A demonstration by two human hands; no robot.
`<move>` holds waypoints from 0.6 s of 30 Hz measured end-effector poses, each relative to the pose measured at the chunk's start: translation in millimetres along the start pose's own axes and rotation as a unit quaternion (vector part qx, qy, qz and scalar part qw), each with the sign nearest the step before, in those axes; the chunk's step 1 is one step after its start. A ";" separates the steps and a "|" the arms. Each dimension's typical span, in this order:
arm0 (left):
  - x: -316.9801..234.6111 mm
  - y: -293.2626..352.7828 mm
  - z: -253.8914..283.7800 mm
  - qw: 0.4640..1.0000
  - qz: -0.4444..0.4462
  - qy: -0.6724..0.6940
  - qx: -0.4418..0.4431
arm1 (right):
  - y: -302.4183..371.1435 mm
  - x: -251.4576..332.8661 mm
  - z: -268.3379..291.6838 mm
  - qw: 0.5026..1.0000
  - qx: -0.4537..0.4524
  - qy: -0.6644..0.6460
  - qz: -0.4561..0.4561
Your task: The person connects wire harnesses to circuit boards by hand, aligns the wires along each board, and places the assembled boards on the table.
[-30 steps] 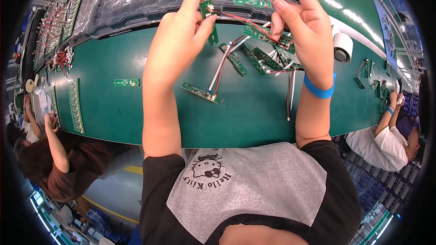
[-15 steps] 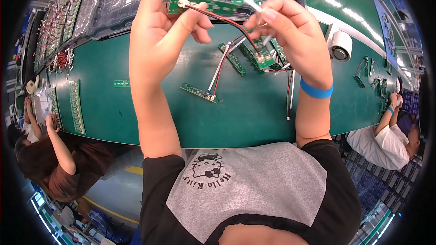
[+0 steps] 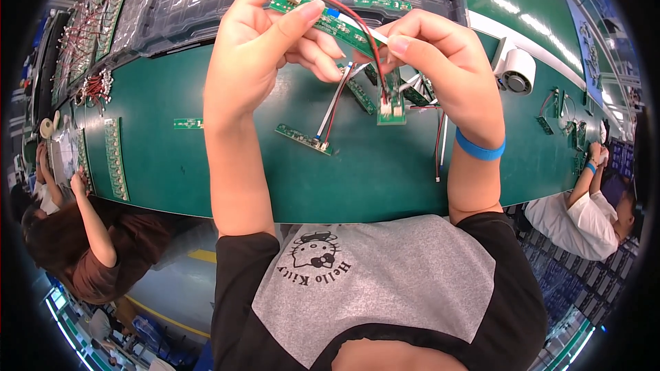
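Note:
Pinched between the thumb and fingers of my left hand (image 3: 249,55) is a long green circuit board (image 3: 354,40), sloping down to the right. My right hand (image 3: 447,62) closes thumb and forefinger on a white flat ribbon cable (image 3: 379,36). The cable's blue end (image 3: 333,13) lies against the board, close to my left thumb; whether it sits in a connector I cannot tell. Red and black wires (image 3: 375,48) arch from the board's left end to a second circuit board (image 3: 392,111), which hangs below my right fingers. Those fingers partly hide its upper part.
On the green table (image 3: 240,196) lie a wired board (image 3: 302,139), several more boards behind my hands, and a long board (image 3: 115,158) at left. Black plastic trays (image 3: 199,0) stand at the back. A white round device (image 3: 517,71) is at right. Other people work on both sides.
The board in my left hand has tilted down to the right. The ribbon cable's blue end has come down onto it. The hanging board has swung left and now points straight down.

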State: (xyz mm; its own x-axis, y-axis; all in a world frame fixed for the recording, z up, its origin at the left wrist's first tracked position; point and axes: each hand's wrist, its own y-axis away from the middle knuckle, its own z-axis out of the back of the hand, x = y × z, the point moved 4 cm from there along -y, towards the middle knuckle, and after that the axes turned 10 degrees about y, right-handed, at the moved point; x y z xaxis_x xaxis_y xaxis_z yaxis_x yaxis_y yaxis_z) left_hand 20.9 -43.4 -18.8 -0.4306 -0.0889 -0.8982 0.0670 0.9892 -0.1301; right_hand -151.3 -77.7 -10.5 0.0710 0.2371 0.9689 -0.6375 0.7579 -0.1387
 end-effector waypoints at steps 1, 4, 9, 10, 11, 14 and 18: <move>0.7 0.3 -0.1 1.000 0.005 0.010 0.013 | -0.4 -0.9 -1.8 1.000 0.011 -0.017 -0.013; 2.8 0.5 -1.7 0.999 0.014 0.031 0.033 | -2.2 -4.0 -3.5 0.998 0.022 -0.042 -0.033; 3.9 -0.3 -3.5 0.997 0.035 0.061 0.035 | -2.4 -4.3 -3.1 0.996 0.024 -0.073 -0.047; 4.0 -0.4 -4.0 0.997 0.037 0.060 0.036 | -2.4 -5.0 -3.0 0.996 0.022 -0.073 -0.051; 4.2 -0.5 -4.6 0.997 0.039 0.059 0.038 | -2.5 -5.8 -2.9 0.996 0.021 -0.073 -0.054; 4.2 -1.1 -6.9 0.997 0.041 0.058 0.041 | -2.6 -7.4 -1.8 0.996 0.025 -0.069 -0.056; 4.8 -1.1 -7.2 0.997 0.039 0.056 0.038 | -2.6 -8.5 -2.2 0.996 0.019 -0.069 -0.058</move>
State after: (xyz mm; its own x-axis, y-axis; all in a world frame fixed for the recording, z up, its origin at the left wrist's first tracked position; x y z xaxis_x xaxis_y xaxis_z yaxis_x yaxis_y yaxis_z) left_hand 12.3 -44.1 -19.9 -0.5188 0.0064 -0.8549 0.1715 0.9804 -0.0968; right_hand -148.5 -80.4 -18.9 0.0405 0.0617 0.9973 -0.6599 0.7511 -0.0196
